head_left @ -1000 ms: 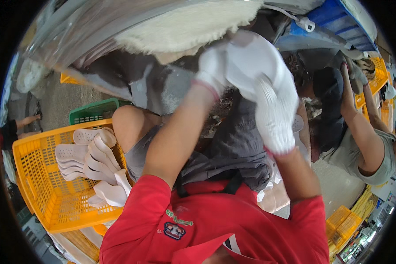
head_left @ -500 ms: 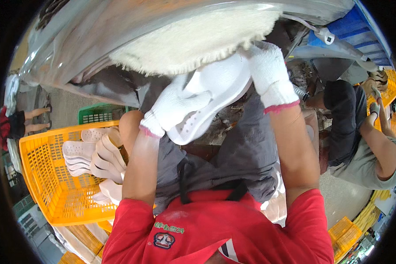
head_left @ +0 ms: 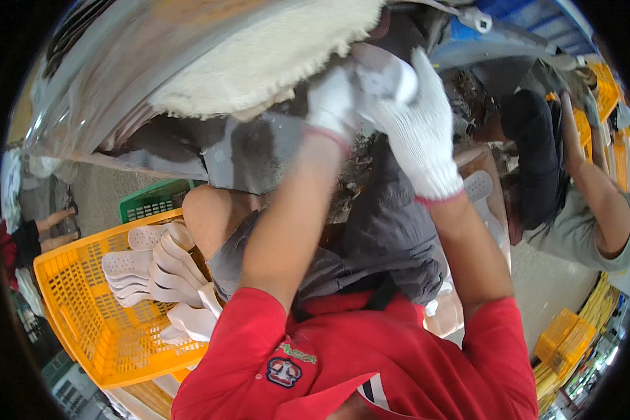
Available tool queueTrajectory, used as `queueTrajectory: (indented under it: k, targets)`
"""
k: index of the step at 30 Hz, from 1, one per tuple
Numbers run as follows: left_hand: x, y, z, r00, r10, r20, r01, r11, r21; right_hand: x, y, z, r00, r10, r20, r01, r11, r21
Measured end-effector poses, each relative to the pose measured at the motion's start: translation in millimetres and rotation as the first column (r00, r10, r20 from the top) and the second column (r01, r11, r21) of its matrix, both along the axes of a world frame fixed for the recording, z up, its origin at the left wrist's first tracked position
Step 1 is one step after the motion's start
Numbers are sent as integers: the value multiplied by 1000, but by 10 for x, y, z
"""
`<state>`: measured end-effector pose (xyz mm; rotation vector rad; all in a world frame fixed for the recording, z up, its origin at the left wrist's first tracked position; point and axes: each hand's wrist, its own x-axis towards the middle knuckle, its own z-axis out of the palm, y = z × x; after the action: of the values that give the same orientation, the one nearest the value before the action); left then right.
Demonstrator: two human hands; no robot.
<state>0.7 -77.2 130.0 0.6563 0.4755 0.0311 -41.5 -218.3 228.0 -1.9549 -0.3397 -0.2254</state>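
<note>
A white clog [head_left: 388, 72] is held up in front of me, close to the right end of a fluffy cream buffing wheel [head_left: 269, 52]. My right hand [head_left: 420, 129], in a white knit glove with a red cuff, is closed around the clog's near side, its thumb pointing up. My left hand [head_left: 331, 101], gloved the same way, grips the clog's left side; motion blurs it and its fingertips are hidden. A visible gap separates the clog from the pile.
On my left stands a yellow crate [head_left: 98, 336] with several pale clogs [head_left: 129, 269]; a green crate [head_left: 154, 199] is behind it. White clog pieces [head_left: 477, 185] lie beside my right leg. Another person [head_left: 574, 196] sits at the right. Grey housing [head_left: 84, 105] surrounds the wheel.
Both hands have brought the clog up and to the right, away from the fluffy wheel, and turned it. My left hand has moved right, close to my right hand.
</note>
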Motion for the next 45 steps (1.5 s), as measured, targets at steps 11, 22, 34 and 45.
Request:
queueTrajectory:
  k: [11,22,34,45]
  targets:
    - [-1329,587,635,842,-393,-369,539,593,599,646,333,25,969,222,-109,-245,921,-302]
    - [-968,114,150,925,-290,244,326,938,-122,-418,-363,249,846,505,169,-188,580,-793]
    - [-824,782,-27,979,58,194,-58,998,-5,-686,810,297,939,336,73,-210,729,-651]
    - [-874,349,-304,923,240,302,-374,747,550,-519,1136,-251,985,117,124,-9,763,-647]
